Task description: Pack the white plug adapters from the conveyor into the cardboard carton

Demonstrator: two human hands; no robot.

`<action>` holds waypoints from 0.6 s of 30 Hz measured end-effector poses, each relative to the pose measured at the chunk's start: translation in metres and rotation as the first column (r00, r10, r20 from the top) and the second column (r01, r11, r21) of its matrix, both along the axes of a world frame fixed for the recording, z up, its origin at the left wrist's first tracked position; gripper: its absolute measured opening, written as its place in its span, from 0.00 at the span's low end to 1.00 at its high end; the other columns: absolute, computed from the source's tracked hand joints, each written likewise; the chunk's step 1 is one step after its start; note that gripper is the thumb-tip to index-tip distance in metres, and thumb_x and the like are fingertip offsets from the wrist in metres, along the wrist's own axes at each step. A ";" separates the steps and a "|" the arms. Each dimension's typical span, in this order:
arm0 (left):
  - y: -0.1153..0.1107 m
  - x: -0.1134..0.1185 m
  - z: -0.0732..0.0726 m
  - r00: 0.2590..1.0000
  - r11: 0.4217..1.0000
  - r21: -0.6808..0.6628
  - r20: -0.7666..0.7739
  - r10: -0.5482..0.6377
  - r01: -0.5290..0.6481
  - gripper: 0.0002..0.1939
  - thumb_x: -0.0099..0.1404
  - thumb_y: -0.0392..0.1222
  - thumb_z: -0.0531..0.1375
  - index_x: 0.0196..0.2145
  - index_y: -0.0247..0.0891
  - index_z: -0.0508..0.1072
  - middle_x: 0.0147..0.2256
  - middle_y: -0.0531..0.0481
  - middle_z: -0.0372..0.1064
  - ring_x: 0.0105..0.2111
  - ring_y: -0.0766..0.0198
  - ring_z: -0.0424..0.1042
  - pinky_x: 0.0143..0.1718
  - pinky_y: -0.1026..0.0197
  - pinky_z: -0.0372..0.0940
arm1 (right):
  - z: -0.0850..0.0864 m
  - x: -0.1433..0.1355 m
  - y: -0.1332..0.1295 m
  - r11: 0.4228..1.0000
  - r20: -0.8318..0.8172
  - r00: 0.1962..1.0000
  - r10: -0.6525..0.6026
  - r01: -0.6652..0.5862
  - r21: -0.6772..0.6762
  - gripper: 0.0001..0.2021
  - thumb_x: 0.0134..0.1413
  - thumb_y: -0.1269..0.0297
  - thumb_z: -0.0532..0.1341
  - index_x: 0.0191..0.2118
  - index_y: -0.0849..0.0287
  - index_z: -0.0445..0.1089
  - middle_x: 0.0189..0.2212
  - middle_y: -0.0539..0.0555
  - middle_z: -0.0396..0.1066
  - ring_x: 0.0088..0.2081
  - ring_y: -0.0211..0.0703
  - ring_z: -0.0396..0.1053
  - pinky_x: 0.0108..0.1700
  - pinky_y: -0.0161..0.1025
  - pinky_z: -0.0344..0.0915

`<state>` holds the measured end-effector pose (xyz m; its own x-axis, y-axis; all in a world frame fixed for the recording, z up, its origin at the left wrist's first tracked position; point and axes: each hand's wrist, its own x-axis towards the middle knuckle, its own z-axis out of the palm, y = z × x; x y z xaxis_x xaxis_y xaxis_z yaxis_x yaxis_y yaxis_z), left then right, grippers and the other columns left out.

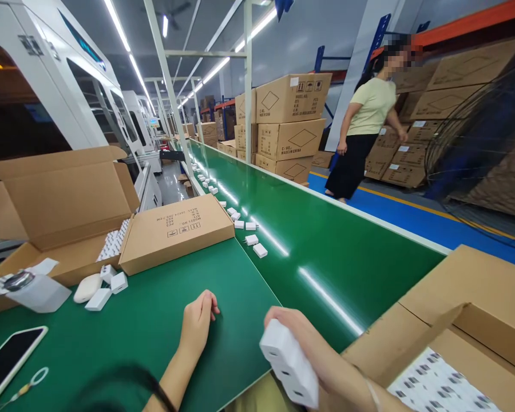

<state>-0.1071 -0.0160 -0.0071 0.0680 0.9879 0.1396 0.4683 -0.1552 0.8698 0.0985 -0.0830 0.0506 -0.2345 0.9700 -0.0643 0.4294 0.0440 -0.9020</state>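
"At the near right of the green table [150,309], what am I holding?"
"Your right hand [311,337] grips a row of white chargers [287,365] — smooth, hard-edged blocks — left of the open cardboard carton [390,337]."
"And my left?"
"Your left hand [198,320] is curled over the table; I cannot tell whether it closes on anything."
"Where can I move?"
"Bare green surface separates your left hand from the closed box [180,234], farther off; right of the table's straight edge runs the glossy belt [352,252]."

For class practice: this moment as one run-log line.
right hand: holds white adapters | left hand: curled over table | belt: loose adapters
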 end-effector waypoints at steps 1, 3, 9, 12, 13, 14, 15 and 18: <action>-0.001 0.001 0.000 1.000 1.000 -0.001 -0.005 -0.010 0.010 0.21 0.64 0.51 0.41 0.22 0.39 0.63 0.20 0.52 0.67 0.20 0.66 0.65 0.24 0.64 0.60 | -0.001 0.010 -0.010 0.995 -0.121 0.992 -0.039 0.027 -0.101 0.18 0.57 0.52 0.33 0.25 0.54 0.50 0.16 0.45 0.53 0.18 0.37 0.58 0.20 0.33 0.58; -0.002 0.002 -0.002 1.000 1.000 -0.001 -0.008 -0.022 0.022 0.20 0.64 0.50 0.42 0.22 0.39 0.63 0.20 0.53 0.66 0.20 0.66 0.65 0.24 0.64 0.60 | -0.008 0.034 -0.028 0.942 -0.444 0.883 -0.151 -0.007 -0.336 0.19 0.55 0.45 0.37 0.26 0.53 0.50 0.13 0.43 0.53 0.13 0.35 0.55 0.15 0.31 0.56; -0.001 0.000 -0.009 1.000 1.000 0.020 0.022 -0.008 0.007 0.19 0.63 0.51 0.43 0.23 0.39 0.64 0.19 0.53 0.66 0.20 0.66 0.65 0.24 0.64 0.61 | -0.028 0.089 -0.050 0.887 -0.841 0.443 -0.310 -0.183 -0.424 0.18 0.44 0.45 0.59 0.23 0.55 0.57 0.13 0.47 0.64 0.11 0.36 0.60 0.12 0.30 0.58; -0.001 -0.001 -0.009 1.000 1.000 0.024 0.024 0.003 -0.004 0.20 0.63 0.52 0.43 0.23 0.39 0.65 0.20 0.52 0.66 0.20 0.65 0.65 0.23 0.64 0.61 | -0.031 0.098 -0.060 0.886 -0.823 0.443 -0.354 -0.121 -0.447 0.20 0.40 0.44 0.61 0.22 0.55 0.58 0.11 0.46 0.63 0.10 0.37 0.59 0.11 0.29 0.56; -0.001 -0.002 -0.008 1.000 1.000 0.020 0.021 0.005 -0.006 0.20 0.63 0.52 0.43 0.23 0.39 0.65 0.20 0.52 0.66 0.20 0.65 0.65 0.23 0.64 0.61 | -0.032 0.098 -0.064 0.882 -0.813 0.449 -0.370 -0.105 -0.460 0.20 0.40 0.44 0.61 0.22 0.55 0.58 0.11 0.46 0.62 0.11 0.37 0.59 0.10 0.29 0.56; -0.001 -0.002 -0.008 1.000 1.000 0.015 0.017 0.006 -0.006 0.20 0.63 0.52 0.43 0.23 0.39 0.65 0.20 0.52 0.66 0.20 0.65 0.65 0.23 0.64 0.62 | -0.034 0.098 -0.068 0.876 -0.803 0.451 -0.390 -0.087 -0.474 0.19 0.42 0.43 0.60 0.23 0.55 0.59 0.11 0.47 0.62 0.11 0.38 0.60 0.10 0.29 0.55; -0.001 -0.002 -0.007 1.000 1.000 0.009 0.013 0.007 -0.007 0.21 0.63 0.53 0.43 0.23 0.39 0.65 0.20 0.52 0.66 0.20 0.65 0.65 0.23 0.64 0.62 | -0.036 0.098 -0.072 0.870 -0.796 0.449 -0.405 -0.077 -0.486 0.19 0.43 0.44 0.59 0.24 0.55 0.61 0.11 0.48 0.62 0.12 0.38 0.61 0.11 0.29 0.55; 0.001 -0.003 -0.007 1.000 1.000 -0.002 0.001 0.010 -0.010 0.21 0.62 0.54 0.43 0.24 0.38 0.65 0.20 0.52 0.66 0.20 0.65 0.65 0.23 0.64 0.62 | -0.037 0.094 -0.080 0.856 -0.798 0.405 -0.446 -0.067 -0.512 0.17 0.45 0.45 0.57 0.25 0.55 0.64 0.10 0.49 0.64 0.11 0.39 0.61 0.10 0.29 0.55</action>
<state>-0.1102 -0.0155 -0.0138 0.0584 0.9888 0.1373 0.4687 -0.1486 0.8707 0.1927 -0.1627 0.0138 -0.2187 0.9182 -0.3301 -0.6516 -0.3893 -0.6511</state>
